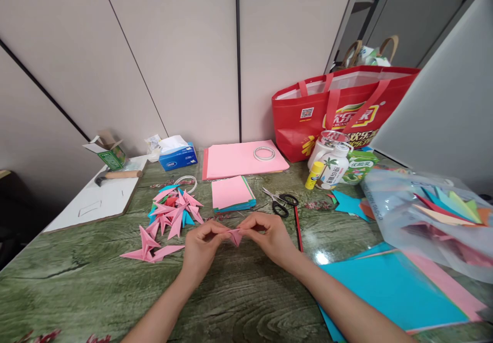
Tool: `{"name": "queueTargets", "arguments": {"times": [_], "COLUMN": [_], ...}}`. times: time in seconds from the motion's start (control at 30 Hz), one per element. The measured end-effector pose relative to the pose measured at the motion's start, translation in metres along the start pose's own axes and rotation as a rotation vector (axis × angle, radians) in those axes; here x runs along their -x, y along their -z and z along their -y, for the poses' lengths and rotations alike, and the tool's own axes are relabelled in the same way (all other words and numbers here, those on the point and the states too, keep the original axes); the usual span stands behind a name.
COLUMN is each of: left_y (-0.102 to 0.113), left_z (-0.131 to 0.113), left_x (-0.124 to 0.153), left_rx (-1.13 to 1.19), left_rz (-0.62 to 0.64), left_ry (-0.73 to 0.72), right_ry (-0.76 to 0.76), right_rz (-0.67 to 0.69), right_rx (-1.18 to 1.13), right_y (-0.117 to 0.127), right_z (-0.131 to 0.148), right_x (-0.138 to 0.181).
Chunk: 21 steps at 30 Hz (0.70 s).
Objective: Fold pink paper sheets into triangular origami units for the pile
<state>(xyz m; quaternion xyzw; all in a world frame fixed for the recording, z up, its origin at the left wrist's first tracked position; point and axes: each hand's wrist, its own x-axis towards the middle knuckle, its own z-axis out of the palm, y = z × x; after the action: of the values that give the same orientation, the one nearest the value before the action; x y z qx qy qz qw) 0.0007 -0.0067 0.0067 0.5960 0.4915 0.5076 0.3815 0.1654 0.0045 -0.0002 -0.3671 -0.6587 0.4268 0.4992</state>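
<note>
My left hand (203, 244) and right hand (269, 236) pinch a pink paper (235, 237), maybe mid-fold and needing a neat press next, with pointy papers (177, 213) left of them.

Pale, pinkish-grey wall panels (185, 60) rose behind the table (96, 286), divided near the middle by a dark upright seam (239, 55). Farther left, a thinner line (133, 54) ran aslant, and a heavier black strip (45, 92) sloped down toward the table's far corner. On the right stood a light grey partition (439, 112), tilted in the view; between it and the wall, a gap showed a darker grey surface (435, 14). The tabletop was mottled green with dark, wood-like grain, and a bright white reflection (321, 257) glared on its right half. Beyond its left edge lay deep shadow.
</note>
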Motion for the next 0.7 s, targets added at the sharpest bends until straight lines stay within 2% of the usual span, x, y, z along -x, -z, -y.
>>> {"name": "queueTargets", "arguments": {"times": [0.13, 0.27, 0.33, 0.4, 0.53, 0.63, 0.7], "left_y": [-0.0011, -0.0005, 0.0002, 0.0000, -0.0024, -0.0038, -0.0043], "left_z": [-0.0008, -0.0002, 0.0009, 0.0019, 0.0021, 0.0012, 0.0012], "left_x": [0.0022, 0.0049, 0.0053, 0.0047, 0.0014, -0.0008, -0.0012], "left_rx": [-0.060, -0.198, -0.203, -0.137, 0.156, 0.336, 0.368], "left_rz": [-0.018, -0.075, -0.100, -0.114, -0.108, -0.027, 0.023], "left_ry": [-0.084, -0.264, -0.280, -0.206, 0.067, 0.263, 0.336], "right_ry": [0.115, 0.099, 0.116, 0.152, 0.202, 0.218, 0.198], "right_rz": [0.031, -0.014, -0.042, -0.070, -0.115, -0.109, -0.094], "right_rx": [0.105, 0.024, -0.006, 0.010, 0.084, 0.129, 0.140], "right_y": [0.0023, -0.0016, -0.0031, -0.0030, -0.0005, -0.0003, -0.0015], "right_z": [0.0049, 0.0024, 0.0005, 0.0000, 0.0020, 0.0023, 0.0009], "right_x": [0.0006, 0.0015, 0.0012, 0.0004, -0.0011, -0.0002, 0.0011]}}
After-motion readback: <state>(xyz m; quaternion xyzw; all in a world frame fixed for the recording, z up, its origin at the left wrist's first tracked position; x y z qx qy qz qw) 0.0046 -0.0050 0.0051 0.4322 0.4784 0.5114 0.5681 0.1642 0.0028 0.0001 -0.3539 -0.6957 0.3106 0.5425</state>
